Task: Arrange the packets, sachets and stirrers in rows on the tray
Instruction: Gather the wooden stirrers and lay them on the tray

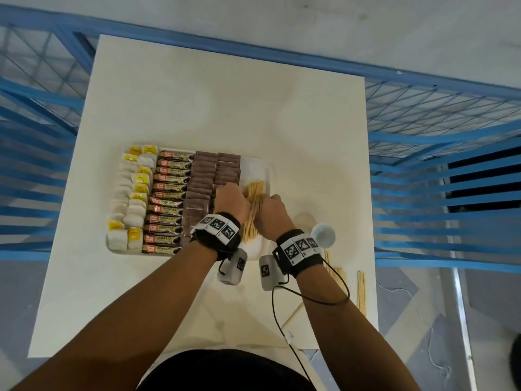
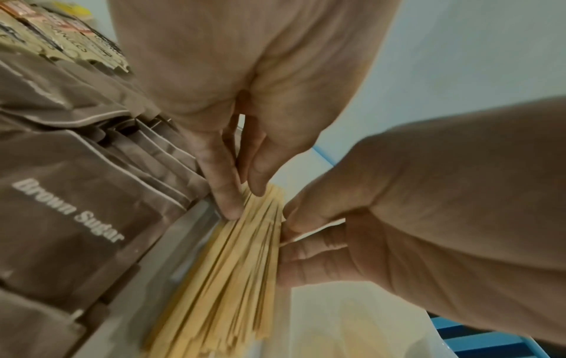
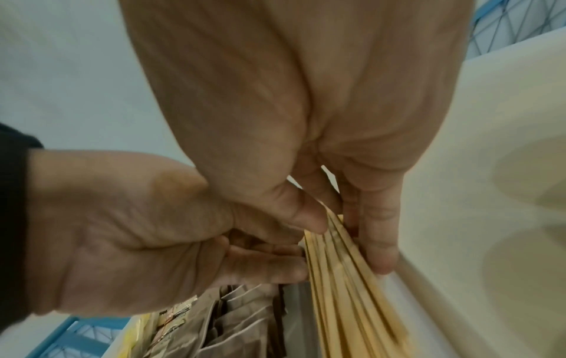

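A white tray (image 1: 255, 166) holds rows of white and yellow sachets (image 1: 132, 198), granules packets (image 1: 169, 193) and brown sugar sachets (image 1: 208, 176). A bundle of wooden stirrers (image 1: 255, 190) lies along the tray's right part. My left hand (image 1: 232, 198) and right hand (image 1: 267, 208) meet over it. In the left wrist view, my left hand (image 2: 245, 201) pinches the left side of the stirrers (image 2: 233, 278), beside the brown sugar sachets (image 2: 76, 206). In the right wrist view, my right hand (image 3: 343, 237) pinches the stirrers (image 3: 346, 290) between thumb and fingers, near the tray's right rim.
Loose stirrers (image 1: 361, 289) lie on the white table (image 1: 197, 103) near its right edge, more of them (image 1: 338, 275) beside my right wrist. A pale round object (image 1: 323, 235) sits right of the tray. Blue metal racks (image 1: 439, 170) flank the table.
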A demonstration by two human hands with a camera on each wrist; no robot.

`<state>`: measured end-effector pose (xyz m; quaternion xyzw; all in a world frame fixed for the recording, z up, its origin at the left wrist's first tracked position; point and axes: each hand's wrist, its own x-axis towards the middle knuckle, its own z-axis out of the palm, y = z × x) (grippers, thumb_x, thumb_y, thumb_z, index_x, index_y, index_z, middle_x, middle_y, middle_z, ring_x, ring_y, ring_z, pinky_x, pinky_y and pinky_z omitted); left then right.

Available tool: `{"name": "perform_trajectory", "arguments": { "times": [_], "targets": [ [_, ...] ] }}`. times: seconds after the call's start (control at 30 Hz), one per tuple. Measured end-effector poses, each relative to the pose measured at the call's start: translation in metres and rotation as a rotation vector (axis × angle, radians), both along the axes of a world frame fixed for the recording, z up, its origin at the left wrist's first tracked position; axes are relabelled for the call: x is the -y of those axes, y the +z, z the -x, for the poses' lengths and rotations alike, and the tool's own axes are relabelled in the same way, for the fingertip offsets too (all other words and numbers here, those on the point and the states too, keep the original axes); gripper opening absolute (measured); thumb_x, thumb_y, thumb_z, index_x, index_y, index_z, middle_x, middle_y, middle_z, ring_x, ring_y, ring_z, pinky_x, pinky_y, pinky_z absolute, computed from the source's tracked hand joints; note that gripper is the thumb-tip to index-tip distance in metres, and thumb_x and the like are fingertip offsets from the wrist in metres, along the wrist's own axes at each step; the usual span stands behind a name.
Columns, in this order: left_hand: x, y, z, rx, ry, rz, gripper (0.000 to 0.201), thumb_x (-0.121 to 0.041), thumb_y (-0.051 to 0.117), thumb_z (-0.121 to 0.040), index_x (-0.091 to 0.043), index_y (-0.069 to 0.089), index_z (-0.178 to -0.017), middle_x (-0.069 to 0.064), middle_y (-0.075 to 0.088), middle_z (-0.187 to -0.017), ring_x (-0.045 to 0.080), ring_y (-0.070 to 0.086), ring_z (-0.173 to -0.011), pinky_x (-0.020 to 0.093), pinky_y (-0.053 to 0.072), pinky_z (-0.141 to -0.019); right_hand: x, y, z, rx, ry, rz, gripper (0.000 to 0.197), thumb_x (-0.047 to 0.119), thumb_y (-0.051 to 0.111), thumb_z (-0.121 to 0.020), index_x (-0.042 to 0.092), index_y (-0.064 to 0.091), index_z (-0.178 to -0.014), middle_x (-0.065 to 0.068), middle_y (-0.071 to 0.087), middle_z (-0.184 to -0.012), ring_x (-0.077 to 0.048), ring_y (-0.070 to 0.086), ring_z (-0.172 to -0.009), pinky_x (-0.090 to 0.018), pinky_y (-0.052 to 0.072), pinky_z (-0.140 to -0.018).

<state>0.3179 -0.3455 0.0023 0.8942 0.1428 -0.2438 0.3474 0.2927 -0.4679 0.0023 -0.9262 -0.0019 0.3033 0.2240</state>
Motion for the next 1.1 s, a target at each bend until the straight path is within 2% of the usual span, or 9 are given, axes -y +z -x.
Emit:
{"name": "perform_trajectory", "arguments": {
  "times": [0.1,0.2,0.3,0.4,0.5,0.63,0.77,0.97,1.1],
  "targets": [
    [-0.003,0.002,0.003,0.017,-0.016,0.005,0.013,-0.015,0.067,-0.096,-0.008,0.078,-0.094,0.009,0.074,-0.088,0.022,0.071,-0.08,0.03,0.059,-0.074,0.003,0.006,0.0,-0.016,-0.066,-0.016,0.016,0.006,0.052,-0.092,-0.004,0.057,-0.103,-0.02,0.056,-0.097,-0.027,0.042,-0.082,-0.028,0.028,-0.071],
    [-0.008,0.008,0.009,0.069,-0.044,0.054,0.012,-0.009,0.066,-0.096,-0.004,0.076,-0.096,0.007,0.072,-0.086,0.016,0.066,-0.076,0.023,0.052,-0.067,0.009,0.017,-0.001,0.009,-0.084,-0.026,0.016,0.004,0.048,-0.093,-0.006,0.06,-0.099,-0.023,0.06,-0.098,-0.035,0.053,-0.086,-0.028,0.03,-0.07],
    [-0.019,0.012,0.018,0.154,-0.119,0.159,0.025,-0.008,0.069,-0.094,-0.008,0.07,-0.12,0.005,0.072,-0.107,0.012,0.065,-0.093,0.028,0.057,-0.089,0.018,0.019,0.006,0.072,-0.145,-0.105,0.026,0.0,0.053,-0.092,0.0,0.066,-0.115,-0.014,0.064,-0.108,-0.028,0.06,-0.096,-0.026,0.044,-0.081],
    [-0.028,0.013,0.031,0.211,-0.484,0.0,0.052,-0.03,0.077,-0.088,-0.016,0.058,-0.135,0.003,0.06,-0.13,0.021,0.054,-0.12,0.039,0.045,-0.107,0.022,0.017,0.023,0.147,-0.098,-0.143,0.036,0.004,0.07,-0.084,0.012,0.065,-0.119,-0.004,0.06,-0.113,-0.019,0.056,-0.098,-0.033,0.052,-0.092],
    [-0.034,0.007,0.046,0.27,-0.821,-0.338,0.075,-0.06,0.072,-0.076,-0.017,0.05,-0.134,0.008,0.049,-0.137,0.029,0.044,-0.126,0.048,0.036,-0.106,0.02,0.005,0.037,0.237,0.099,-0.022,0.056,0.024,0.084,-0.074,0.011,0.058,-0.123,-0.009,0.054,-0.12,-0.026,0.048,-0.108,-0.038,0.047,-0.095],
    [-0.034,-0.004,0.056,0.356,-0.849,-0.373,0.07,-0.069,0.054,-0.078,-0.014,0.056,-0.12,0.013,0.054,-0.126,0.032,0.048,-0.111,0.047,0.04,-0.091,0.015,-0.013,0.043,0.264,0.206,0.115,0.071,0.042,0.085,-0.069,0.015,0.052,-0.125,-0.006,0.051,-0.122,-0.025,0.046,-0.107,-0.036,0.048,-0.094],
    [-0.029,-0.006,0.053,0.374,-0.808,-0.373,0.066,-0.066,0.056,-0.079,-0.015,0.056,-0.12,0.011,0.054,-0.128,0.032,0.046,-0.114,0.047,0.039,-0.093,0.012,-0.017,0.04,0.303,0.173,0.108,0.047,0.033,0.074,-0.082,0.016,0.053,-0.121,-0.006,0.054,-0.118,-0.023,0.047,-0.103,-0.033,0.048,-0.09],
    [-0.027,-0.01,0.053,0.414,-0.764,-0.353,0.074,-0.075,0.051,-0.08,-0.015,0.055,-0.123,0.012,0.052,-0.128,0.032,0.045,-0.115,0.049,0.041,-0.093,0.016,-0.006,0.042,0.262,0.177,0.108,0.067,0.023,0.086,-0.072,0.011,0.05,-0.128,-0.01,0.048,-0.126,-0.027,0.045,-0.111,-0.038,0.049,-0.095],
    [-0.026,-0.007,0.052,0.398,-0.75,-0.347,0.08,-0.08,0.046,-0.079,-0.015,0.055,-0.124,0.011,0.051,-0.131,0.032,0.045,-0.117,0.05,0.041,-0.095,0.014,-0.006,0.042,0.275,0.187,0.136,0.057,0.014,0.079,-0.078,0.011,0.051,-0.128,-0.011,0.048,-0.126,-0.029,0.045,-0.111,-0.042,0.05,-0.094]
  ]
}}
